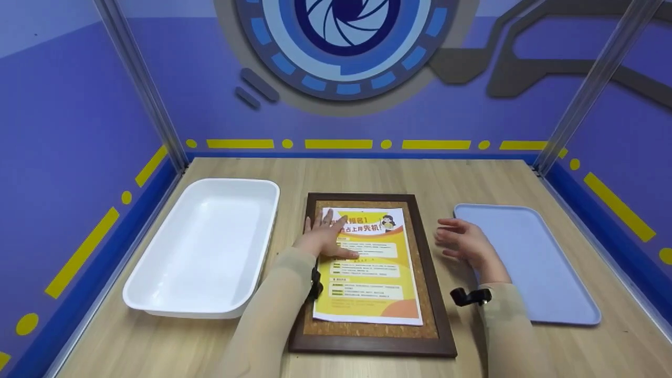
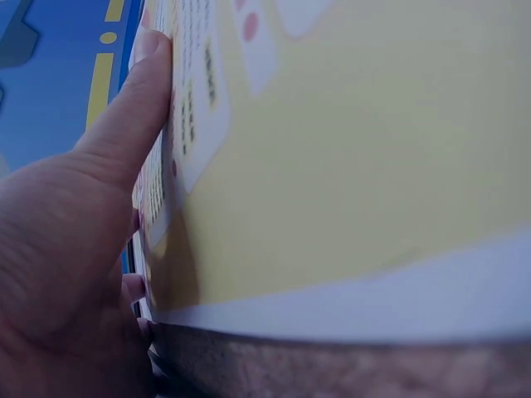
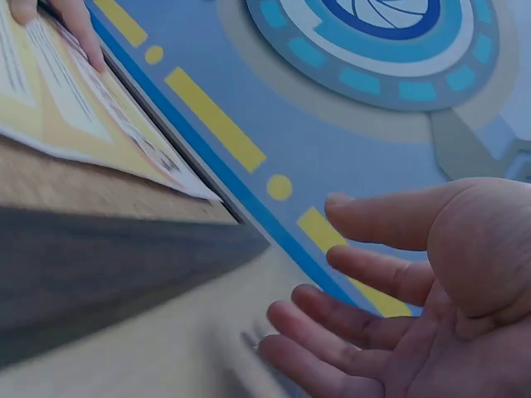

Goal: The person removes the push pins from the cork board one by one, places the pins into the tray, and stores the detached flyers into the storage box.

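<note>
A yellow printed poster (image 1: 367, 286) lies on a cork board (image 1: 367, 329) with a dark brown wooden frame (image 1: 378, 346). My left hand (image 1: 324, 237) rests with spread fingers on the poster's upper left part. In the left wrist view its thumb (image 2: 137, 108) lies along the sheet. To the right of the board, my right hand (image 1: 467, 241) hovers with loosely bent fingers and holds nothing. The right wrist view shows that hand (image 3: 398, 298) palm visible, apart from the frame's edge (image 3: 108, 274).
On the left stands a deep white tray (image 1: 205, 252). A flat pale blue tray (image 1: 541, 262) lies on the right, partly behind the right forearm. The wooden table (image 1: 362, 176) is bounded by blue-purple panels (image 1: 362, 123) at the back and sides.
</note>
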A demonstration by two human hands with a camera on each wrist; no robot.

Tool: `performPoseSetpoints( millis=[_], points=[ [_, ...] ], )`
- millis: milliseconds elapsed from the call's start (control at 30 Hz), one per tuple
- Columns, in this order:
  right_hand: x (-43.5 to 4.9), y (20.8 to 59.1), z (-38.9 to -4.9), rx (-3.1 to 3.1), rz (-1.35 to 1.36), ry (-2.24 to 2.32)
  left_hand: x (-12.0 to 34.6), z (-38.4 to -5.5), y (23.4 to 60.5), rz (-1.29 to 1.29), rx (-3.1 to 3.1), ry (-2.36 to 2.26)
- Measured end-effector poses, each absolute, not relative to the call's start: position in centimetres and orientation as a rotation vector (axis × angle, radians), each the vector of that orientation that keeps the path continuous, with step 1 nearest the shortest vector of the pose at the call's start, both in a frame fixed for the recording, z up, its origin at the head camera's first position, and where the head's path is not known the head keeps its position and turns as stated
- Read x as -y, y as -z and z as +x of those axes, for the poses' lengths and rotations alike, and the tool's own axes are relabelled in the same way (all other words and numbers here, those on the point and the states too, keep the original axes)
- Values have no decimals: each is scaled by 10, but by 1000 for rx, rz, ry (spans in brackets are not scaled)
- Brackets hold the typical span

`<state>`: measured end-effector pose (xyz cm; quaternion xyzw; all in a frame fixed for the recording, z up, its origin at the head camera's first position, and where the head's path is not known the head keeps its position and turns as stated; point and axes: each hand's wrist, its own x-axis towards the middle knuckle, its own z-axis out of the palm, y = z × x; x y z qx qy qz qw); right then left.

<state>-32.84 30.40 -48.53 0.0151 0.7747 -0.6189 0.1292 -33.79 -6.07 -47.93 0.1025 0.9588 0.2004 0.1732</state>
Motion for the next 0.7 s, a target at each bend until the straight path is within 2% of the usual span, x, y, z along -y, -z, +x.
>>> performPoseSetpoints(
  millis=[233,700],
  points=[
    [-288,490,-331,-2054,166,1788,59,-345,488,264,-2705,-595],
    [-270,499,-329,-2358,149,1543,61,-339,481,296,-2709,-586]
  ],
)
